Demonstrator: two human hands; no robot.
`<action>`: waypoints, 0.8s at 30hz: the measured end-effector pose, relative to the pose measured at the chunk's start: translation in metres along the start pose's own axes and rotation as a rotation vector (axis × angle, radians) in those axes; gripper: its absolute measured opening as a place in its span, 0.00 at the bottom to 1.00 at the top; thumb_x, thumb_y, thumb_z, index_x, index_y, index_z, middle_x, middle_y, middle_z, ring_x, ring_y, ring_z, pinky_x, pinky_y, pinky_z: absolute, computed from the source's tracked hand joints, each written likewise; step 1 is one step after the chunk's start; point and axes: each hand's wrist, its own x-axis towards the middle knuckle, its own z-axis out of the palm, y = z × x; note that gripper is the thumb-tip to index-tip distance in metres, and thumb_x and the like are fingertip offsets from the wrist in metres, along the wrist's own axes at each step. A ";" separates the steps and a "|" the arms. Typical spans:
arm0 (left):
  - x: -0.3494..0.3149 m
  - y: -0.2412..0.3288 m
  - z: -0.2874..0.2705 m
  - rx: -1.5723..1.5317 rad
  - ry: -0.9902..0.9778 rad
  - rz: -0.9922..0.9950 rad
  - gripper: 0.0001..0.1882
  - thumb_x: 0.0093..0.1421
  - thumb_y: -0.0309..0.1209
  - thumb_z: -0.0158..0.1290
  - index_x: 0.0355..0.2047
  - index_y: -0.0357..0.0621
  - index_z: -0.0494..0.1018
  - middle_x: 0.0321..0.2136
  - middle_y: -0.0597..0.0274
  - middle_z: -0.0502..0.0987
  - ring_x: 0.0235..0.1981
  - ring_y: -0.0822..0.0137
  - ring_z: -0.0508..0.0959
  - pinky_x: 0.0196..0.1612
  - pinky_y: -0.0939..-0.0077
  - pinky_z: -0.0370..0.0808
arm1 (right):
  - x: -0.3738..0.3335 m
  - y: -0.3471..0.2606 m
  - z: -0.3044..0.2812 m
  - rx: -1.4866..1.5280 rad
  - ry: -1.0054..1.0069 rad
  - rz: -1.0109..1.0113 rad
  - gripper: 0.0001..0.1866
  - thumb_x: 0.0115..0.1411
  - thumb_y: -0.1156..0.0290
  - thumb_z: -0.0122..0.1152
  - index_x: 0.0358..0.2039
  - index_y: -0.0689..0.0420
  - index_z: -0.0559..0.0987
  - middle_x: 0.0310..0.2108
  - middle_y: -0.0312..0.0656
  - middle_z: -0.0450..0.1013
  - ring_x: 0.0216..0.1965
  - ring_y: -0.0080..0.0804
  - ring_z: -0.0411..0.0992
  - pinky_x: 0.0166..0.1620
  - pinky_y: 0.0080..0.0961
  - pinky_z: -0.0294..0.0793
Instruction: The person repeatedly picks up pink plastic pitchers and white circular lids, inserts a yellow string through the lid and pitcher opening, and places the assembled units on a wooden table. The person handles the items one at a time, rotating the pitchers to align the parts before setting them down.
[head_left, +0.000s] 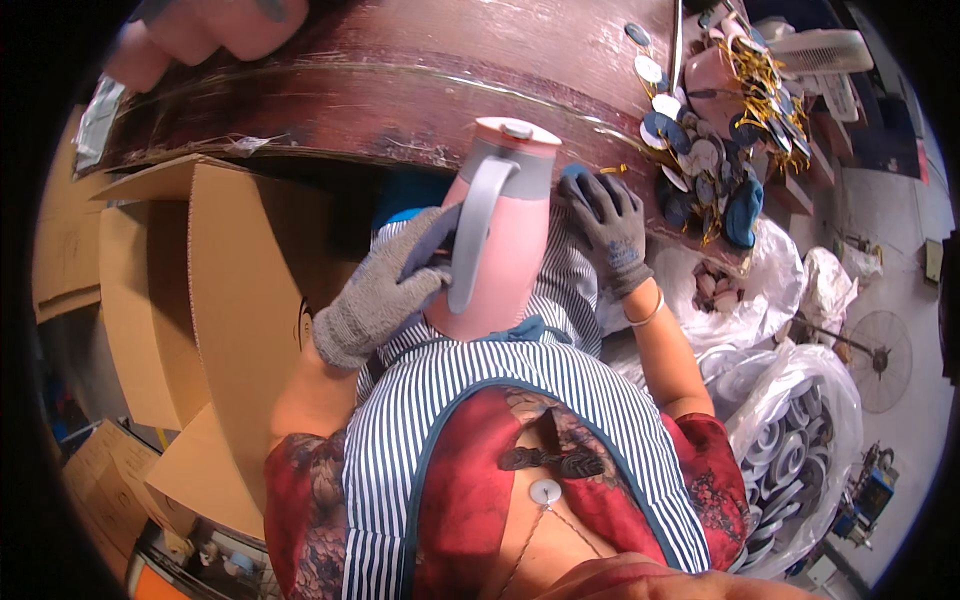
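A pink vacuum jug (508,250) with a grey collar and long grey handle is upright at my lap, its lid toward the table. My left hand (385,285), in a grey knit glove, is closed on the jug at its handle side; some of its fingers are hidden behind the handle. To the right of the jug, at the table's edge, is my right hand (610,222), gloved too. Its fingers are bent together beside a small blue patch (574,172) and a bit of gold string (612,169); what they hold is hidden.
Round blue and white tags (690,150) with gold strings pile up at the right of the dark red table (400,110). More pink jugs (215,35) stand far left. Open cardboard boxes (235,330) are at my left. Plastic bags hold grey parts (790,450) at my right, near a fan (880,355).
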 end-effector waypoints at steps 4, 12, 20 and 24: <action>0.016 -0.002 -0.001 0.181 0.026 0.095 0.26 0.60 0.23 0.49 0.60 0.36 0.66 0.52 0.50 0.69 0.52 0.60 0.74 0.56 0.71 0.70 | -0.025 -0.010 -0.004 0.823 0.344 0.493 0.21 0.61 0.75 0.62 0.55 0.56 0.73 0.48 0.42 0.75 0.46 0.30 0.75 0.45 0.29 0.77; 0.037 -0.006 0.020 0.585 0.237 0.303 0.27 0.57 0.37 0.61 0.56 0.45 0.73 0.45 0.50 0.75 0.45 0.54 0.79 0.48 0.66 0.77 | 0.017 -0.078 -0.071 1.799 0.489 1.044 0.13 0.66 0.79 0.56 0.51 0.60 0.70 0.44 0.45 0.75 0.41 0.33 0.79 0.41 0.26 0.84; 0.050 -0.012 0.021 0.800 0.268 0.423 0.27 0.51 0.31 0.66 0.53 0.47 0.76 0.45 0.57 0.73 0.49 0.59 0.76 0.51 0.69 0.75 | 0.019 -0.102 -0.056 1.767 0.490 0.980 0.16 0.65 0.81 0.56 0.53 0.62 0.70 0.48 0.46 0.73 0.46 0.32 0.76 0.45 0.30 0.83; 0.054 -0.015 0.031 0.782 0.330 0.375 0.21 0.54 0.28 0.63 0.49 0.41 0.76 0.44 0.58 0.75 0.47 0.62 0.76 0.52 0.70 0.74 | 0.021 -0.103 -0.065 1.959 0.419 1.011 0.15 0.66 0.78 0.55 0.52 0.61 0.71 0.47 0.44 0.74 0.45 0.29 0.76 0.47 0.26 0.81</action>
